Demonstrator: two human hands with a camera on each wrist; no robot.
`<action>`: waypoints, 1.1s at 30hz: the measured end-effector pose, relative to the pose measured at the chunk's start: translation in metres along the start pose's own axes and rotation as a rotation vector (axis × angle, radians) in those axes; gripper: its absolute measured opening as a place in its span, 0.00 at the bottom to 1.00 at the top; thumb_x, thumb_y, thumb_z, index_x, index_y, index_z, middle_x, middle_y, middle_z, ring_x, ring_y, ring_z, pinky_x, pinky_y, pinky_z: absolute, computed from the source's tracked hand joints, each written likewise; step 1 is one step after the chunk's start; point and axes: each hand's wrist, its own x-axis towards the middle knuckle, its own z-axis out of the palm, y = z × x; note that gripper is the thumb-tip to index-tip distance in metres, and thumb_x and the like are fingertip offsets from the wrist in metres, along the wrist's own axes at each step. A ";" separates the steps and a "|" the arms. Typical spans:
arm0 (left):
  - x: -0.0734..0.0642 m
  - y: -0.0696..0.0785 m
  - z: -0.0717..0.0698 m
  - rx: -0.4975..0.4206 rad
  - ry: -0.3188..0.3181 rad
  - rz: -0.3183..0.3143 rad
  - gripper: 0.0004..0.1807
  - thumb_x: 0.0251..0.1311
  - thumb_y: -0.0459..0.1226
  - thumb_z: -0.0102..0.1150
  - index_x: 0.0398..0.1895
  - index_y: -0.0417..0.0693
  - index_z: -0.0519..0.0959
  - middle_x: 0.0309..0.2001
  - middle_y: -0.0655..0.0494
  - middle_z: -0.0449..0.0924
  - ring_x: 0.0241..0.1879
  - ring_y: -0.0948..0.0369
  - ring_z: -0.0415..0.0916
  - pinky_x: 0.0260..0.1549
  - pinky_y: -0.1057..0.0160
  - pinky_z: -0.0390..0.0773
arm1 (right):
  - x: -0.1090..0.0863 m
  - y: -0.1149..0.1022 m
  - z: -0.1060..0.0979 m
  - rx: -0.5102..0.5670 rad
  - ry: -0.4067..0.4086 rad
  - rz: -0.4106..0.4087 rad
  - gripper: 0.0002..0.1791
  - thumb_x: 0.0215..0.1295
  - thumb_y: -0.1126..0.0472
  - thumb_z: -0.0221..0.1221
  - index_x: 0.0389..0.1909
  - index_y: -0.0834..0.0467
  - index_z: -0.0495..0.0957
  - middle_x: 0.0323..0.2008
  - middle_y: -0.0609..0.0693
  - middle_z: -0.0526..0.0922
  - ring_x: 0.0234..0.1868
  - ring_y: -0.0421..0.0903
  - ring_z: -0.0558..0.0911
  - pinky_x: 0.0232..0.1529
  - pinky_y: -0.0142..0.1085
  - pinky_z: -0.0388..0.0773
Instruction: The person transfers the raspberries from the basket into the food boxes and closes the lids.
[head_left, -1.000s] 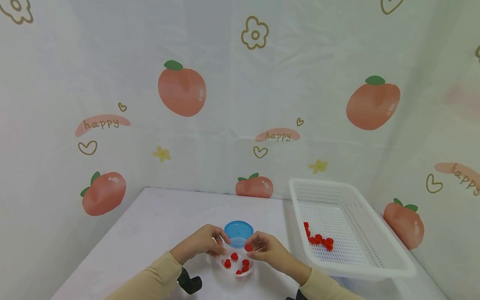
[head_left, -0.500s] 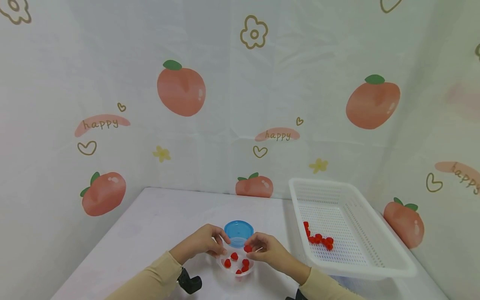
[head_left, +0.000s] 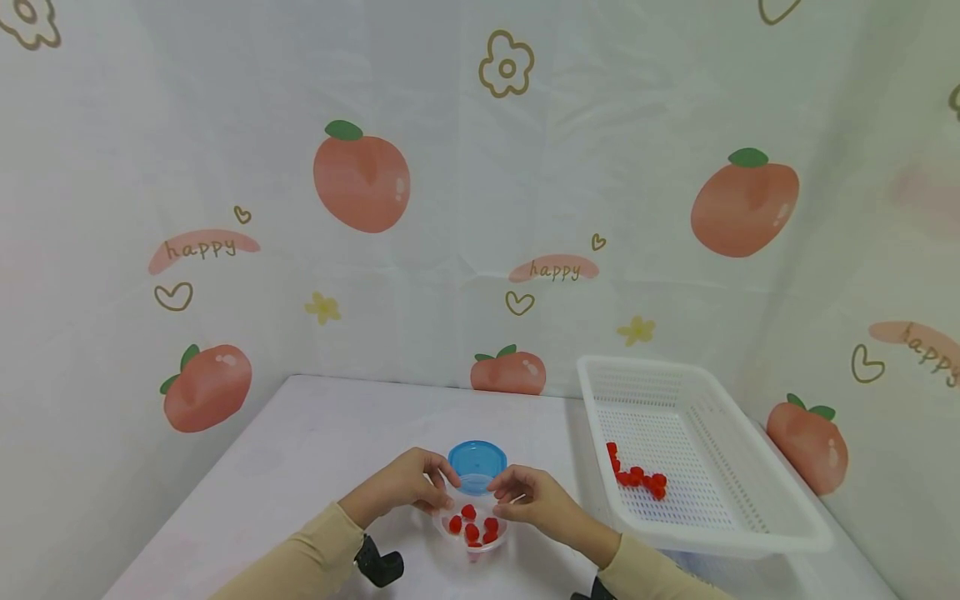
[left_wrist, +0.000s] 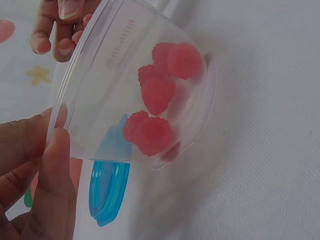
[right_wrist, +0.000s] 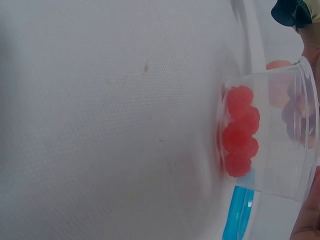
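A clear round plastic tub (left_wrist: 110, 100) stands on the table in front of me, with several red raspberries (head_left: 471, 532) on its floor. My left hand (head_left: 408, 483) pinches the tub's rim between thumb and fingers, plainly seen in the left wrist view. Over the opposite side of the rim hovers my right hand (head_left: 538, 502), fingers loosely bent and nothing between them. Right behind the tub lies a blue lid (head_left: 477, 459), round and shallow. The right wrist view shows the raspberries (right_wrist: 237, 137) through the tub's wall.
To the right sits a large white perforated basket (head_left: 757, 467), with several more raspberries (head_left: 636, 477) gathered at its near left. A white cloth covers the table (head_left: 337, 433). Behind it hangs a backdrop (head_left: 420, 308) printed with peaches.
The raspberry that my right fingertips held has been let go and now lies in the tub among the others. Both hands have stayed almost where they were.
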 end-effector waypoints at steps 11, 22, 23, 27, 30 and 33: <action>0.001 0.000 0.002 0.019 0.013 -0.013 0.12 0.49 0.30 0.72 0.38 0.41 0.83 0.26 0.53 0.74 0.20 0.63 0.76 0.26 0.66 0.83 | 0.001 0.000 0.000 0.018 0.003 0.012 0.13 0.61 0.68 0.62 0.46 0.68 0.77 0.41 0.67 0.78 0.38 0.43 0.77 0.38 0.24 0.77; 0.003 -0.004 0.002 0.011 0.008 -0.014 0.12 0.49 0.31 0.72 0.39 0.41 0.83 0.26 0.53 0.75 0.20 0.63 0.75 0.26 0.66 0.83 | -0.001 -0.006 -0.003 0.009 0.022 -0.013 0.16 0.62 0.66 0.63 0.47 0.71 0.76 0.41 0.68 0.78 0.39 0.43 0.79 0.40 0.25 0.79; 0.004 -0.004 0.002 0.010 0.008 -0.014 0.12 0.49 0.31 0.72 0.39 0.41 0.83 0.26 0.53 0.75 0.20 0.63 0.75 0.26 0.66 0.83 | -0.001 -0.007 -0.003 0.012 0.027 -0.018 0.16 0.62 0.66 0.63 0.48 0.70 0.76 0.42 0.67 0.78 0.39 0.43 0.79 0.40 0.25 0.80; 0.005 -0.005 0.002 0.005 0.006 -0.013 0.12 0.49 0.31 0.72 0.38 0.41 0.83 0.26 0.53 0.75 0.20 0.63 0.75 0.25 0.66 0.83 | -0.002 -0.015 -0.011 0.015 0.055 -0.077 0.16 0.63 0.65 0.62 0.48 0.70 0.75 0.43 0.68 0.77 0.40 0.42 0.80 0.42 0.26 0.81; 0.004 -0.005 0.002 0.002 0.006 -0.013 0.11 0.49 0.31 0.72 0.38 0.42 0.83 0.26 0.52 0.74 0.20 0.62 0.75 0.25 0.66 0.83 | -0.002 -0.024 -0.021 0.004 0.088 -0.135 0.16 0.64 0.65 0.62 0.48 0.70 0.74 0.43 0.68 0.77 0.41 0.42 0.80 0.43 0.27 0.81; 0.004 -0.005 0.002 0.001 0.004 -0.012 0.11 0.49 0.31 0.72 0.38 0.42 0.83 0.26 0.52 0.74 0.20 0.62 0.75 0.25 0.66 0.83 | -0.003 -0.035 -0.033 0.002 0.135 -0.133 0.16 0.64 0.63 0.62 0.49 0.66 0.74 0.44 0.62 0.77 0.41 0.41 0.80 0.44 0.28 0.81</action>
